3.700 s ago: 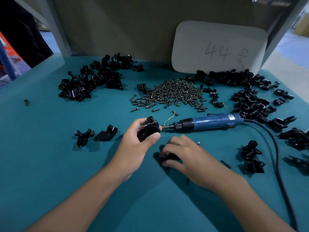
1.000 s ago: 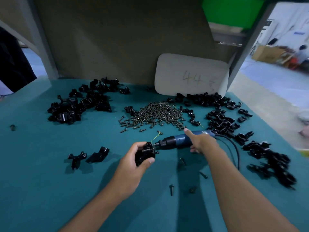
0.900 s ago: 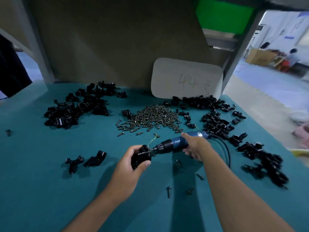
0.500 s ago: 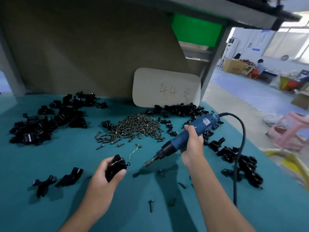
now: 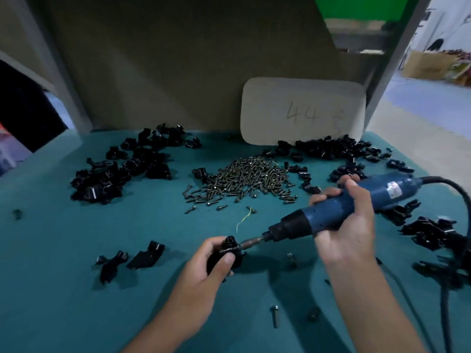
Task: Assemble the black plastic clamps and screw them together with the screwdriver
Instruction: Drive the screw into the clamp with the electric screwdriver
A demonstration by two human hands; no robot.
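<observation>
My left hand (image 5: 204, 273) grips a black plastic clamp (image 5: 225, 253) just above the teal table, thumb across its front. My right hand (image 5: 349, 225) holds the blue electric screwdriver (image 5: 339, 210) around its body, tilted down to the left. The driver's bit (image 5: 251, 242) touches the screw at the clamp's top right. A black cable (image 5: 458, 197) runs off the tool's rear to the right.
A heap of dark screws (image 5: 244, 179) lies mid-table. Black clamp parts are piled at the left (image 5: 119, 169), at the back right (image 5: 331, 149) and along the right edge (image 5: 433, 235). Two loose clamp halves (image 5: 132, 258) lie left of my hand. A white card (image 5: 303, 110) leans on the back wall. Stray screws (image 5: 274, 315) lie near me.
My right hand picked the screwdriver up off the table, lifted it clear, then brought its bit back down onto the clamp in my left hand.
</observation>
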